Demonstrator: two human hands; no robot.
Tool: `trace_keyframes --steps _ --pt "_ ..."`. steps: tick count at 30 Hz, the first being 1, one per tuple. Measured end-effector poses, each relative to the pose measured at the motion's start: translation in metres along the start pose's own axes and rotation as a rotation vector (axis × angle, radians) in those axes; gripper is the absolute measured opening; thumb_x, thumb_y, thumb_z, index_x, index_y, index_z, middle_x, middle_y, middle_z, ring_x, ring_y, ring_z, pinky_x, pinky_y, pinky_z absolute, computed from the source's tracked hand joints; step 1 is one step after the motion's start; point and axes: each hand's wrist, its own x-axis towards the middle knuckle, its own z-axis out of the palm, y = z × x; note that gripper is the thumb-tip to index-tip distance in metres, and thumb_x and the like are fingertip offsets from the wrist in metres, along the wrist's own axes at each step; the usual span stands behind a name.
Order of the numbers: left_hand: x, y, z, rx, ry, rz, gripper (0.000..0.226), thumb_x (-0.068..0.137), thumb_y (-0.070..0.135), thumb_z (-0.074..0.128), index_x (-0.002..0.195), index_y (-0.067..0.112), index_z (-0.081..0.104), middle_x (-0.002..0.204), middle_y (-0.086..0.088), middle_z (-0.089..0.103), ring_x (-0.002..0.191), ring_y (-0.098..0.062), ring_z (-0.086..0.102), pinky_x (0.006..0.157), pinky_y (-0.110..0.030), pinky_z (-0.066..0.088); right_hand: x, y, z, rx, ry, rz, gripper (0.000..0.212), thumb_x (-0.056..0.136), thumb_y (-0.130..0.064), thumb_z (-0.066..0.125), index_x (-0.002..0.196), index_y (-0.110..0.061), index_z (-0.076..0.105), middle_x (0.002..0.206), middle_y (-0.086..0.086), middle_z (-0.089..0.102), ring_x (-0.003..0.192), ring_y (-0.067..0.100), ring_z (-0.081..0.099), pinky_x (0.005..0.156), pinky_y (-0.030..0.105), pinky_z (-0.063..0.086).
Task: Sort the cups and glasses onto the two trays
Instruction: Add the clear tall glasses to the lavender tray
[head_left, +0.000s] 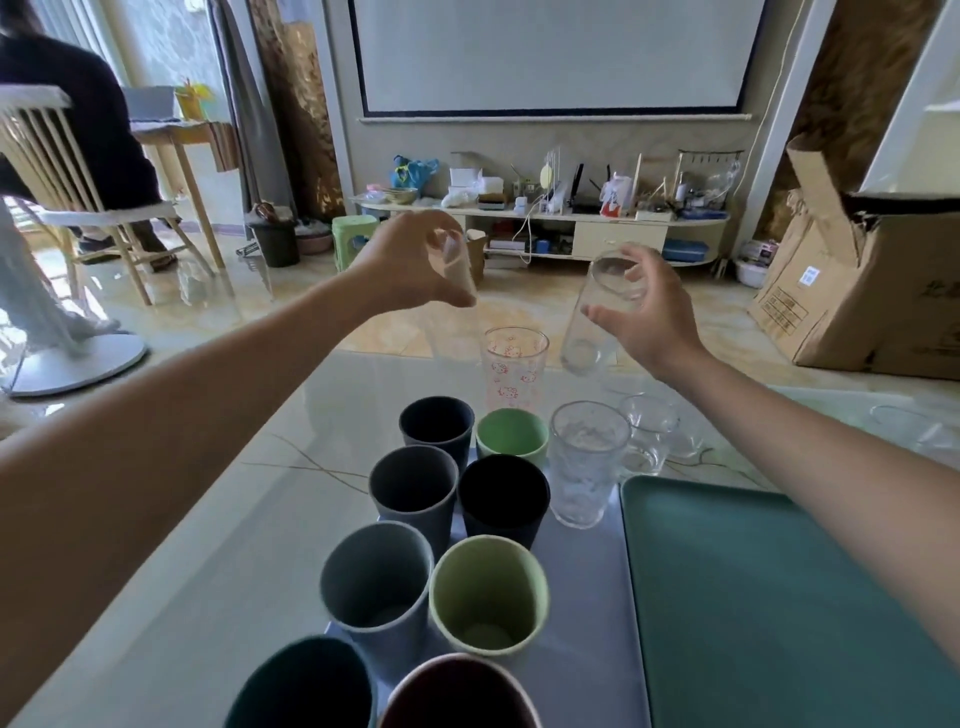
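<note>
Clear glass tumbler (597, 312) gripped tilted in the right hand (641, 317) above and beyond the green tray (779, 597), left hand (415, 265) pinching a smaller glass (457, 265) further left, coloured cups (483, 587) on the grey tray (587, 582) just left of it, patterned glass (514, 366) and clear glasses (587, 457) standing beyond its far edge

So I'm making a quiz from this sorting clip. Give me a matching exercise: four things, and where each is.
Things:
1. tall clear glass
2. printed glass
3. green tray
4. pale green cup

Places:
A. bare, nothing on it
B. on the grey tray
C. held up by the right hand
D. standing on the table beyond the cups

Pairs: 1-C, 2-D, 3-A, 4-B
</note>
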Motion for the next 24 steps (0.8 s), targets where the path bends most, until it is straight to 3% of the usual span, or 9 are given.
trace_keyframes --steps 5,9,13,15,18,24 --pt "-0.029 0.067 -0.024 -0.037 -0.071 0.137 0.069 0.06 0.029 0.086 0.122 0.022 0.056 0.102 0.01 0.052 0.09 -0.009 0.048 0.06 -0.006 0.035 -0.018 -0.032 -0.054 -0.041 0.062 -0.078 0.068 0.076 -0.028 0.074 0.135 -0.021 0.041 0.127 0.006 0.05 0.113 0.02 0.047 0.088 0.025 0.036" --pt "-0.066 0.111 -0.032 -0.051 -0.141 0.216 0.07 0.056 0.036 0.086 0.119 0.024 0.057 0.096 0.013 0.052 0.091 -0.009 0.051 0.077 -0.021 0.044 -0.05 -0.05 -0.102 -0.081 0.1 -0.071 0.068 0.075 -0.026 0.074 0.135 -0.023 0.042 0.124 0.003 0.052 0.111 0.018 0.047 0.086 0.025 0.036" --pt "-0.101 0.136 -0.013 -0.046 -0.268 0.244 0.071 0.051 0.041 0.088 0.114 0.025 0.058 0.101 0.007 0.054 0.09 -0.013 0.054 0.088 -0.037 0.051 -0.095 -0.053 -0.134 -0.072 0.084 -0.021 0.067 0.073 -0.026 0.073 0.134 -0.024 0.044 0.112 -0.003 0.046 0.101 0.014 0.046 0.072 0.022 0.036" --pt "-0.115 0.139 0.006 -0.042 -0.328 0.265 0.068 0.054 0.034 0.088 0.114 0.022 0.058 0.104 0.001 0.054 0.093 -0.016 0.054 0.088 -0.04 0.051 -0.117 -0.048 -0.143 -0.069 0.06 0.027 0.069 0.073 -0.029 0.073 0.134 -0.027 0.042 0.112 -0.001 0.047 0.1 0.015 0.046 0.071 0.022 0.039" --pt "-0.125 0.136 0.031 -0.026 -0.384 0.246 0.068 0.052 0.038 0.087 0.112 0.028 0.057 0.102 0.004 0.05 0.091 -0.017 0.053 0.085 -0.042 0.052 -0.145 -0.036 -0.149 -0.066 0.043 0.054 0.07 0.07 -0.031 0.078 0.132 -0.027 0.045 0.109 0.0 0.05 0.102 0.019 0.051 0.082 0.032 0.043" --pt "-0.133 0.12 0.066 0.066 -0.422 0.165 0.069 0.054 0.041 0.086 0.114 0.031 0.053 0.109 0.006 0.049 0.087 -0.014 0.051 0.08 -0.037 0.053 -0.192 -0.013 -0.146 -0.019 0.01 0.096 0.07 0.066 -0.03 0.083 0.128 -0.032 0.05 0.105 -0.004 0.055 0.098 0.016 0.055 0.082 0.028 0.042"
